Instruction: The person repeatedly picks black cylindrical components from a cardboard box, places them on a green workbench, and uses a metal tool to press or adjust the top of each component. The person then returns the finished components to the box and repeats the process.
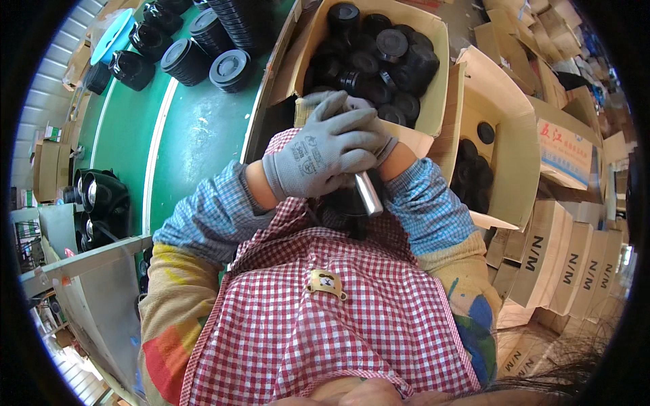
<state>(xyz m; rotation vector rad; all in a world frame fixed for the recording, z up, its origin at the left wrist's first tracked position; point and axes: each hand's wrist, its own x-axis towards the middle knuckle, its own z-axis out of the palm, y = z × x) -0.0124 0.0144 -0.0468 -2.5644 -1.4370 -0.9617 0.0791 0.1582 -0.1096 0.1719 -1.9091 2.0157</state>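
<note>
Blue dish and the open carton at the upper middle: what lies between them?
In the head view, glossy black vessels and stacks of round black pieces stand on the green table.

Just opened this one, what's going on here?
Someone in a checked apron has the gloved left hand lapped over the right hand. A silver tube sticks out below them; which hand, if either, grips it is hidden. Just beyond, an open carton holds black round parts, with a second carton to its right. Black discs stand stacked on the green bench at left.
</note>
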